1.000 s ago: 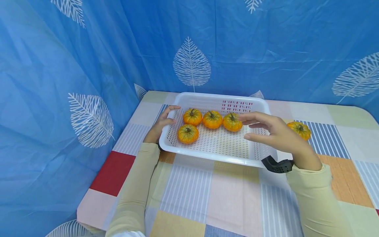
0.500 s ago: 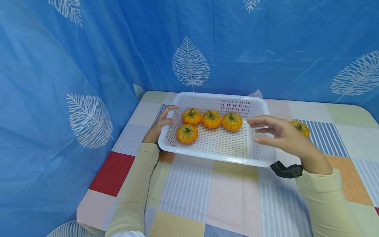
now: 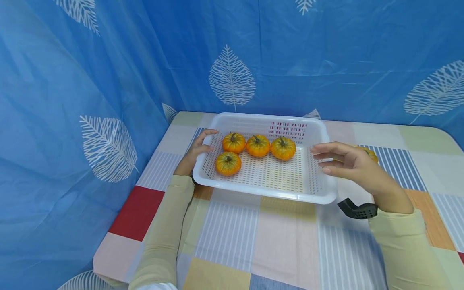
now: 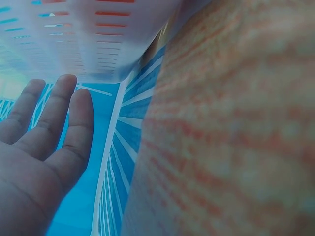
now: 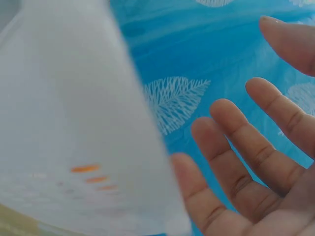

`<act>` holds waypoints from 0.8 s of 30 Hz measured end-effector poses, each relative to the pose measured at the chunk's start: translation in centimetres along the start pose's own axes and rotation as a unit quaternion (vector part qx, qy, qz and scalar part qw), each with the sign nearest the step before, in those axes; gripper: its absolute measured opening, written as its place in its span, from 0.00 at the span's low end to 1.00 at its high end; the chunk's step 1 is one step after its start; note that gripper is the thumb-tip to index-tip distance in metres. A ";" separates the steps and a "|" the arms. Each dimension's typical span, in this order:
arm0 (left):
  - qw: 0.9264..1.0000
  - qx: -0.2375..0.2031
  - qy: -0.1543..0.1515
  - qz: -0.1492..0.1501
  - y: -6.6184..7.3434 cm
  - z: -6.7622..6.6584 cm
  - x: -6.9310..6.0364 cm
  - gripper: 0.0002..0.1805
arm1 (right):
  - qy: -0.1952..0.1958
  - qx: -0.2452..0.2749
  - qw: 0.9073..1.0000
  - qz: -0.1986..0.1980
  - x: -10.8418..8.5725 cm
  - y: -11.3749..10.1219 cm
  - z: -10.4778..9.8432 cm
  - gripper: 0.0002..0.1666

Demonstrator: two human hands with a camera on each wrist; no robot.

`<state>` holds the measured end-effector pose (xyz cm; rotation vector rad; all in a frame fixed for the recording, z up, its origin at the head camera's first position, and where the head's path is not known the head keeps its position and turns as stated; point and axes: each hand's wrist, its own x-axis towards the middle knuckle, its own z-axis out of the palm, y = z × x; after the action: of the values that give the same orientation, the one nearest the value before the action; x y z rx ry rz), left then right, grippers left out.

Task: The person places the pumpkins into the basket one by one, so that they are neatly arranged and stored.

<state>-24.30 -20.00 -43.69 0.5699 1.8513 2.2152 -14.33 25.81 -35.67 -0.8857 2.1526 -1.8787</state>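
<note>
Inside a white perforated basket (image 3: 253,190) lie small orange pumpkins: a row of three, (image 3: 233,142), with a lone pumpkin (image 3: 228,163) in front at the left. At the basket's left rim my left hand (image 3: 193,155) grips, thumb and forefinger over the edge; in the left wrist view its other fingers (image 4: 78,118) extend beside the outer wall (image 4: 103,49). My right hand (image 3: 355,165) hovers over the right edge, holding nothing, fingers spread and slightly bent; the right wrist view shows them (image 5: 256,152) beside the basket wall (image 5: 98,98). It partly hides another pumpkin (image 3: 372,154) on the table.
A patchwork cloth (image 3: 232,225) covers the table under the basket. Blue curtains (image 3: 290,60) with white leaf prints hang behind the table and along its left side.
My right hand has moved right, from above the basket's inside to its right edge, and covers more of the outside pumpkin. My left hand keeps its place on the rim.
</note>
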 end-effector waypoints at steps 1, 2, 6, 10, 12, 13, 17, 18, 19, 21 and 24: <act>1.000 0.000 0.000 0.002 0.0 0.0 0.0 0.28 | 0.001 0.005 1.000 0.003 -0.1 0.2 -0.2 0.34; 1.000 -0.002 -0.001 0.004 0.0 0.0 0.0 0.28 | 0.001 0.010 1.000 0.005 -0.1 0.3 -0.3 0.34; 1.000 -0.003 -0.004 0.004 0.0 -0.1 0.1 0.28 | 0.001 0.027 1.000 0.009 -0.4 0.8 -0.9 0.35; 1.000 0.001 -0.001 -0.018 0.1 0.0 -0.1 0.28 | 0.005 0.025 0.999 0.019 -0.9 1.0 -1.5 0.36; 1.000 -0.002 -0.003 -0.019 0.2 -0.1 -0.1 0.28 | 0.007 0.022 0.999 0.026 -1.1 1.1 -1.9 0.35; 1.000 -0.003 -0.004 -0.018 0.2 0.0 -0.1 0.28 | 0.010 0.018 0.999 0.033 -1.2 1.1 -2.0 0.35; 1.000 -0.010 -0.013 0.003 0.2 -0.1 -0.1 0.27 | 0.017 0.009 0.999 0.051 -1.5 1.2 -2.7 0.33; 1.000 -0.010 -0.012 0.004 0.2 -0.1 -0.1 0.27 | 0.015 0.010 0.998 0.052 -1.5 1.2 -2.9 0.33; 1.000 -0.008 -0.012 0.004 0.2 -0.1 -0.1 0.27 | 0.013 0.011 0.999 0.051 -1.6 1.3 -3.1 0.33; 1.000 -0.005 -0.012 0.006 0.2 -0.2 -0.1 0.27 | 0.003 0.021 0.999 0.044 -1.8 1.3 -3.5 0.34; 1.000 -0.002 -0.014 0.007 0.2 -0.2 -0.2 0.28 | -0.009 0.017 0.999 0.039 -2.1 1.2 -4.0 0.34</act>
<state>-24.20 -20.26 -43.57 0.6134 1.8341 2.2074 -14.96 30.39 -36.54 -0.7979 2.1056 -1.8579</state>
